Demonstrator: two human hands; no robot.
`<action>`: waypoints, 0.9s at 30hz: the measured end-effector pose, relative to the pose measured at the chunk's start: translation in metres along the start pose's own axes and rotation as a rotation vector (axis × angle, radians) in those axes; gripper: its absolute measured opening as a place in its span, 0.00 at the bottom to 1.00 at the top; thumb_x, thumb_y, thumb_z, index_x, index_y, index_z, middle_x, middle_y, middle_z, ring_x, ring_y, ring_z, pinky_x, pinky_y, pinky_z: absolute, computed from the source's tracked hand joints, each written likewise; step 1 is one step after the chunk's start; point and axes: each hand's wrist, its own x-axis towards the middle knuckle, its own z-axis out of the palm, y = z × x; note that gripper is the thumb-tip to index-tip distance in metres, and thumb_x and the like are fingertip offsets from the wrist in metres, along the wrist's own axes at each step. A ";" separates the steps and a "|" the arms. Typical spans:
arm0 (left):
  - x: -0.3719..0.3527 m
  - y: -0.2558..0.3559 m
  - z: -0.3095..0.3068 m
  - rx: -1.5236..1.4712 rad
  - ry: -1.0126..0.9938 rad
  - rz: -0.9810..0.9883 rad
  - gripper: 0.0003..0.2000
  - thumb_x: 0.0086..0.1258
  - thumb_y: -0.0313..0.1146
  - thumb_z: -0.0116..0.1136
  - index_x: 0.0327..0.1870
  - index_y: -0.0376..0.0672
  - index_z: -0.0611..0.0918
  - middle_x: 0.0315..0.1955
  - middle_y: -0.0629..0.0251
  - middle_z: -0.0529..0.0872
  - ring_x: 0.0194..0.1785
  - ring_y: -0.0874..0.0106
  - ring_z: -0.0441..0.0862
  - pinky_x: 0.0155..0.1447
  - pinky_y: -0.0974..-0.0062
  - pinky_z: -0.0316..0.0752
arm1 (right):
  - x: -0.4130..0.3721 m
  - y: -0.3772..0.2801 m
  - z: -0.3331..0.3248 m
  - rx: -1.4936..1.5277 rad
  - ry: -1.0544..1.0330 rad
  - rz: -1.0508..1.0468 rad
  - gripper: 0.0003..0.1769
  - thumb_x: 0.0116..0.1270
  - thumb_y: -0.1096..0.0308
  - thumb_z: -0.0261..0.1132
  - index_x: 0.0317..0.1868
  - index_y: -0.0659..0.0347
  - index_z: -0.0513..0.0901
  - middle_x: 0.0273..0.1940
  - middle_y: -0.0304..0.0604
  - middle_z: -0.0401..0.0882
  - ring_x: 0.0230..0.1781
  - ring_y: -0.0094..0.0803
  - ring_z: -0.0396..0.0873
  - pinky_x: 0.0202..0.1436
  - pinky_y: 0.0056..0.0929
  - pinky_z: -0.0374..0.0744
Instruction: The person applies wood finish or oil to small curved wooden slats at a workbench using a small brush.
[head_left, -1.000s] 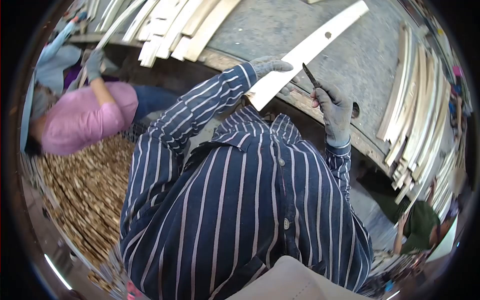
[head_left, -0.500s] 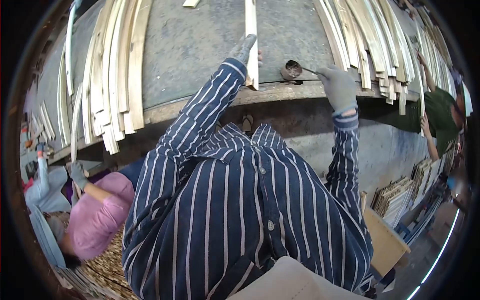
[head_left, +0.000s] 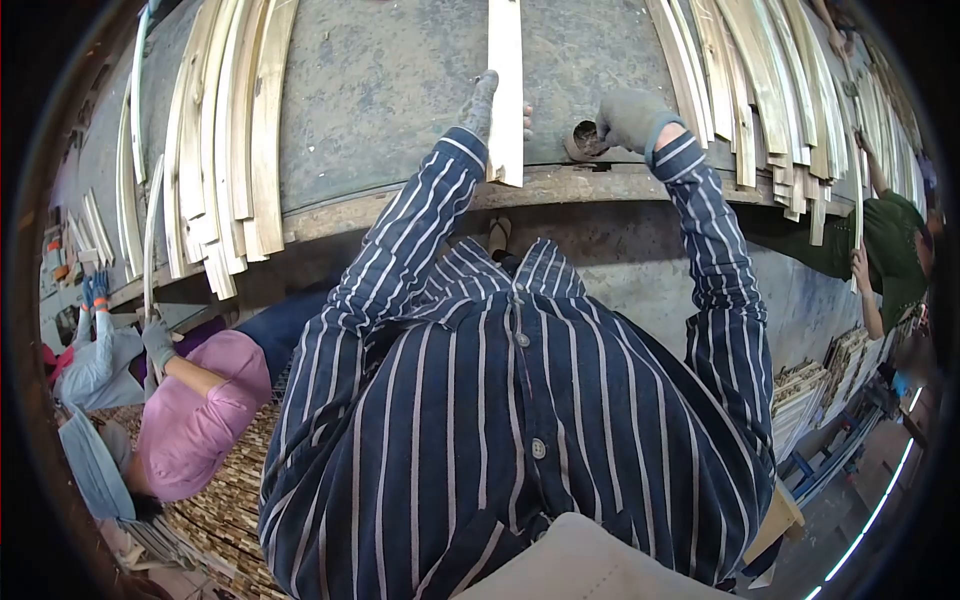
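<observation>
A long pale wooden strip (head_left: pixel 506 100) lies lengthwise on the worktable, its near end at the front edge. My left hand (head_left: pixel 482 103), in a grey glove, is wrapped around the strip from the left side, with bare fingertips showing on its right. My right hand (head_left: pixel 636 118), also gloved, is closed and bent over a small dark cup (head_left: pixel 581 142) near the table edge. A thin dark tool held in it is mostly hidden now behind the hand and at the cup's mouth.
Stacked wooden strips (head_left: pixel 228 130) lie on the left of the worktable (head_left: pixel 390 110), and more strips (head_left: pixel 770 90) on the right. A person in pink (head_left: pixel 205 420) works at left, another in dark green (head_left: pixel 890 250) at right. Wood stacks (head_left: pixel 800 400) stand behind.
My right hand has moved up and left to the cup, its tool turning toward the mouth. My left hand keeps its grip on the strip, its near end shifted slightly.
</observation>
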 end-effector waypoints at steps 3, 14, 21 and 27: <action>0.008 0.001 -0.010 -0.044 -0.083 -0.011 0.36 0.68 0.68 0.45 0.62 0.42 0.69 0.34 0.52 0.80 0.31 0.61 0.80 0.38 0.58 0.83 | -0.001 0.020 0.001 0.148 -0.050 -0.102 0.07 0.55 0.67 0.72 0.34 0.58 0.89 0.22 0.44 0.83 0.25 0.33 0.83 0.33 0.32 0.81; -0.004 0.014 0.046 -0.314 -0.352 0.062 0.38 0.59 0.66 0.60 0.56 0.38 0.70 0.41 0.51 0.77 0.37 0.59 0.77 0.43 0.59 0.79 | -0.124 -0.084 0.041 1.344 0.676 0.111 0.06 0.67 0.77 0.64 0.43 0.65 0.84 0.30 0.36 0.81 0.23 0.17 0.76 0.25 0.18 0.76; -0.003 -0.015 0.107 -0.307 -0.176 0.149 0.35 0.68 0.65 0.48 0.54 0.35 0.72 0.38 0.50 0.79 0.36 0.56 0.80 0.41 0.54 0.81 | -0.140 -0.139 0.084 0.975 1.256 0.363 0.20 0.61 0.83 0.60 0.53 0.59 0.82 0.31 0.44 0.78 0.27 0.30 0.80 0.32 0.28 0.77; -0.013 -0.030 0.127 -0.304 -0.162 0.117 0.36 0.70 0.65 0.44 0.54 0.31 0.72 0.37 0.48 0.81 0.36 0.55 0.81 0.42 0.54 0.82 | -0.141 -0.162 0.091 0.918 1.319 0.512 0.32 0.56 0.85 0.59 0.63 0.55 0.78 0.37 0.45 0.75 0.32 0.39 0.77 0.37 0.32 0.77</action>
